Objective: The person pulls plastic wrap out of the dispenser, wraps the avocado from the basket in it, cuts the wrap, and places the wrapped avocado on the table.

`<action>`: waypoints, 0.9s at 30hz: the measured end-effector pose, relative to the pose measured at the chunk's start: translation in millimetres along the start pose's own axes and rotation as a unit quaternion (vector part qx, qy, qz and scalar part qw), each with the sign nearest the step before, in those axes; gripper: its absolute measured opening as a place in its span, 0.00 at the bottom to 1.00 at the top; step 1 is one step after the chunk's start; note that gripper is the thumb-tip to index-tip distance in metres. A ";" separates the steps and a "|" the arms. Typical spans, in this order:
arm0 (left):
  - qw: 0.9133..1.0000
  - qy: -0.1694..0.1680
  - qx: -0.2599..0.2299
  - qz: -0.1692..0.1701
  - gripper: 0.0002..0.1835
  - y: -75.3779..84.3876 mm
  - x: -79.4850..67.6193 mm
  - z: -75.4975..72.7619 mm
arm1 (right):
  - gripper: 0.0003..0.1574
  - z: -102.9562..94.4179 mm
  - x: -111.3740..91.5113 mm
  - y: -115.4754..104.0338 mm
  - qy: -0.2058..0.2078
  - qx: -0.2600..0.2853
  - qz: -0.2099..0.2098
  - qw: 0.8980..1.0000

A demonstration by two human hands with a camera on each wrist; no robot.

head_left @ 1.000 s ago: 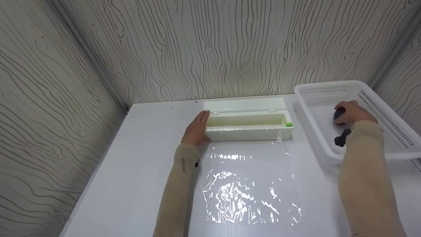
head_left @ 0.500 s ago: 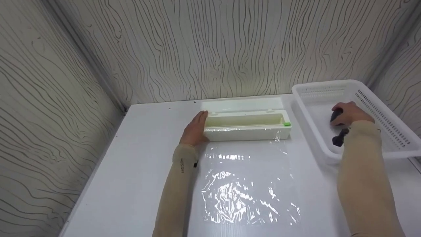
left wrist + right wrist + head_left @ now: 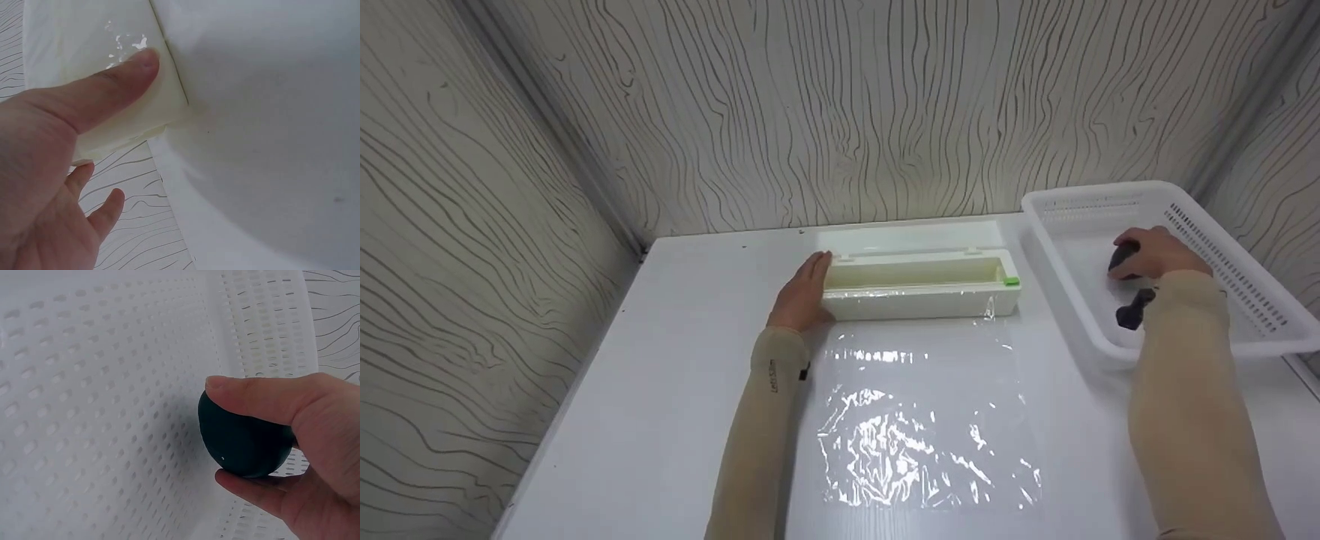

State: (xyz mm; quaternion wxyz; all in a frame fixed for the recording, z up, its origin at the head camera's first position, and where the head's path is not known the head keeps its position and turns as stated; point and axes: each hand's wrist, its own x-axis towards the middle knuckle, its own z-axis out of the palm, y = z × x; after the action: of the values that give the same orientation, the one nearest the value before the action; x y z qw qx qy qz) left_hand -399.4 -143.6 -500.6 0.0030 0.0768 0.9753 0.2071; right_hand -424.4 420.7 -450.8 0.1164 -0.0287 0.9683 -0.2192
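Note:
A long white cling film dispenser (image 3: 919,304) lies with its lid (image 3: 911,237) folded back and a green tab (image 3: 1011,281) at its right end. My left hand (image 3: 799,296) grips its left end, the thumb (image 3: 121,81) laid on the front face. A wide sheet of clear cling film (image 3: 930,442) runs from the dispenser toward me over the table. At the right, my right hand (image 3: 1162,251) reaches into a white basket (image 3: 1069,289). Its thumb and fingers pinch a smooth, dark green rounded object (image 3: 242,439), close over the perforated basket floor.
The white table (image 3: 660,390) ends at wood-grain patterned walls (image 3: 810,112) behind and to the left. The basket's perforated side (image 3: 1230,270) rises around my right hand. A black wrist-worn device (image 3: 1132,311) overlaps the basket in the head view.
The head view has drifted slightly, moving the scene a little left in it. Both hands keep their holds, and the dispenser and film lie as before.

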 end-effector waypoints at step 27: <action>1.000 -0.009 0.017 0.023 0.63 -1.4 -1.1 -1.4 | 0.44 -38.7 -40.1 -101.9 0.167 0.013 -0.135 0.977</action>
State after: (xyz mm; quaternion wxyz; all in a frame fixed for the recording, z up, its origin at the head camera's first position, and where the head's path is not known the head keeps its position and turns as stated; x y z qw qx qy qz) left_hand -398.5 -145.6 -499.9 0.0056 0.1010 0.9766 0.1899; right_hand -394.2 349.3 -364.5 -0.0774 -0.1209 0.9583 -0.2470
